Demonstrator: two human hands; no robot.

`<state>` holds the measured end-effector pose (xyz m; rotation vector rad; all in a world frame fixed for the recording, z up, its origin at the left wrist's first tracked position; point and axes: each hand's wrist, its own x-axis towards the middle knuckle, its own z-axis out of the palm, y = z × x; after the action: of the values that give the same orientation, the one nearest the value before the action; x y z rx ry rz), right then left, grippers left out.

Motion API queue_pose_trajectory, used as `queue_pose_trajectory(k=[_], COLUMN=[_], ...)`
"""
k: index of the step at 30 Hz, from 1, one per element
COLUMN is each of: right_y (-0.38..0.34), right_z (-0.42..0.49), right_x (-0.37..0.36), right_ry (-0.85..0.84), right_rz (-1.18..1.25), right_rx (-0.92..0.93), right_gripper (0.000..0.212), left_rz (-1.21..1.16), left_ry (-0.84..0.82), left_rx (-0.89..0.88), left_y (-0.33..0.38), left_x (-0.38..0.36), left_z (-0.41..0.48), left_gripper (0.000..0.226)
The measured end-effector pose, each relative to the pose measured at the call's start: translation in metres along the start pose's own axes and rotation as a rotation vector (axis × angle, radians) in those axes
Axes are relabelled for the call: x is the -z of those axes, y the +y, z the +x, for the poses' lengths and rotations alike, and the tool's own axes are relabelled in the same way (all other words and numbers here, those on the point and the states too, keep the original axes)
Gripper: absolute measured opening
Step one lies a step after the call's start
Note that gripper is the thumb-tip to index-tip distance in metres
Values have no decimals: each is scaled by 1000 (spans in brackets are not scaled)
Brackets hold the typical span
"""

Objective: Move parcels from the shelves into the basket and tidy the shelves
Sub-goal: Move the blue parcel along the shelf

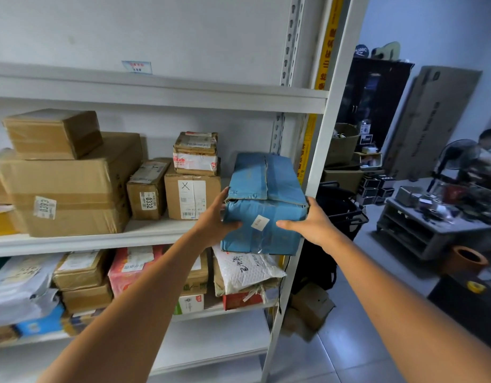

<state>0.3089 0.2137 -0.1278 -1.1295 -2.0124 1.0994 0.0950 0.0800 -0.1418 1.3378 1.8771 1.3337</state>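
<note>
White metal shelves [156,102], blue parcel [266,189], grey tiled floor [349,352]

White metal shelving rack [100,241] with slotted uprights. On middle board, left to right: yellow parcel [1,222] at frame edge, big taped brown carton [70,189], narrow carton labelled 0332 [146,192], carton marked X [192,197]. On board below: blue box [40,324], brown carton [87,298], white box [190,304], red box [241,299], each under other parcels.
</note>
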Motion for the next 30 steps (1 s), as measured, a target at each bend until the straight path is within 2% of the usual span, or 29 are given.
queue_pose_trajectory(k=[3, 10, 17, 21, 30], right_y=[8, 11, -6, -15, -27], right_z=[3, -4, -24, -41, -73], right_x=[-8, -15, -1, 8, 23], right_ry=[-49, 3, 39, 62, 75], right_rz=[56, 229, 334, 364, 363], right_rx=[48, 75, 61, 62, 98], right_gripper=[105, 86, 78, 82, 78], left_rz=[-113, -180, -276, -277, -281], left_ry=[-16, 10, -36, -22, -48], left_rx=[-10, -24, 13, 11, 4], left_y=[-8, -9, 10, 26, 43], left_x=[-1, -2, 8, 12, 17], left_z=[7, 7, -10, -25, -52], left_gripper=[100, 91, 93, 85, 89])
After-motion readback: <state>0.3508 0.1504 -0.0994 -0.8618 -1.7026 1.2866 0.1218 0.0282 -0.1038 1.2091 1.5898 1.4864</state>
